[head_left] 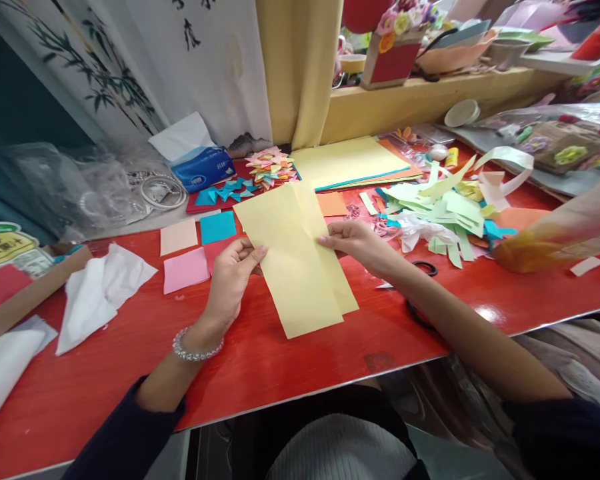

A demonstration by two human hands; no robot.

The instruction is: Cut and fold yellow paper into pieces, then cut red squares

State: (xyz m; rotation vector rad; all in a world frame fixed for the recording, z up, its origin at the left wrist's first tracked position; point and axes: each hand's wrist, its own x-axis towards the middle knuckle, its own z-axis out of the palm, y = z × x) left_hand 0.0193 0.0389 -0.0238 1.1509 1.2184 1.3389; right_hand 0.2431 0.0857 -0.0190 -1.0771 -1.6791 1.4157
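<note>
Pale yellow rectangular paper (pixel 300 280), in overlapping layers, is being pinched by both the left hand (pixel 233 277) and right hand (pixel 355 243) above the glossy red table (pixel 260 373).

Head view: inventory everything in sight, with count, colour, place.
yellow paper: count unclear, pale yellow, centre
paper squares: several, peach, blue, pink, left of centre
folded pieces: many, multicoloured, back centre
tissue pack: one, blue, back left
large sheets: stack, yellow uppermost, back centre
paper scraps: many, mostly pale green, right
scissors: one, black-handled, right of centre
crumpled tissue: one, white, left
plastic: uncounted, clear, back left
curtain: one, yellow, back centre
flower box: one, red, back right
other clutter: uncounted, mixed, right
table: one, red, underneath
bracelet: one, clear, left wrist
sleeves: two, dark blue, lower corners
left grip: one, paper's left edge
right grip: one, paper's right edge
</note>
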